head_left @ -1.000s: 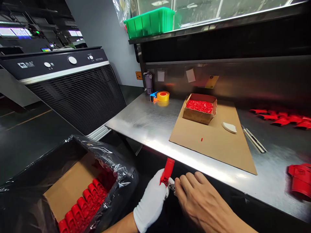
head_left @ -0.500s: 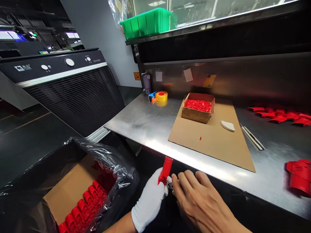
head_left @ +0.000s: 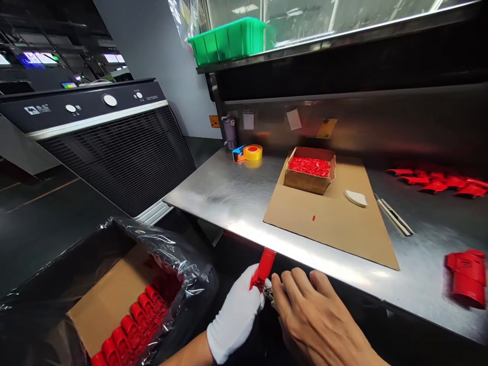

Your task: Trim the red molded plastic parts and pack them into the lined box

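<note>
My left hand [head_left: 237,311], in a white glove, is closed around a red plastic part [head_left: 267,263] whose tube-like end points up and away from me. Bare, my right hand [head_left: 316,310] has its fingers wrapped around metal pliers [head_left: 268,292], mostly hidden by the palm. The pliers' jaws meet the lower end of the red part, beside the left fingertips; whether they are closed on it I cannot tell. Both hands are just off the front edge of the metal table [head_left: 213,190].
Cardboard [head_left: 290,211] on the table carries a box [head_left: 305,181] of red scraps. A tape dispenser [head_left: 247,152], a cutter knife [head_left: 394,216] and several red parts [head_left: 468,277] lie around it. Bottom left, a plastic-lined bin [head_left: 107,223] contains rows of red parts.
The red part has shifted slightly right and tilted a little more to the right in my left hand. My grip on both things is the same.
</note>
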Tool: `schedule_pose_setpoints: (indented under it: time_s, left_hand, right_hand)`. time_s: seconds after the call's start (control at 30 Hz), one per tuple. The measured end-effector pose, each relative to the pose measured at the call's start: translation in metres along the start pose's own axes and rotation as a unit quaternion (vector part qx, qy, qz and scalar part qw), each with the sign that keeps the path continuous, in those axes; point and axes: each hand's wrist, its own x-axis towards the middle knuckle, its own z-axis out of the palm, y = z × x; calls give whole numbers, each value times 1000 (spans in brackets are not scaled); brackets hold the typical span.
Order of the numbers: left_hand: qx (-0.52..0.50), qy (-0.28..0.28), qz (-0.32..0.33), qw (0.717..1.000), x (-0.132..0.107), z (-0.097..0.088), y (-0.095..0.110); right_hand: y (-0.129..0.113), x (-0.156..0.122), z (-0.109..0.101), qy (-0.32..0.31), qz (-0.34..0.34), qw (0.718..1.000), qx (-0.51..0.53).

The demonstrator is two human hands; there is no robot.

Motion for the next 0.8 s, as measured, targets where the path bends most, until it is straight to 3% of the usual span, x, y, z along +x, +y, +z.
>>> schedule_pose_setpoints:
  time_s: [0.43, 0.8]
  left_hand:
    - [-27, 11, -21, 999, 0, 0, -11]
    - [5, 15, -13, 1000, 0, 0, -5]
  right_hand:
    - [-3, -4, 6, -6, 3, 1000, 3]
    - [-7, -4, 8, -4, 3, 1000, 4]
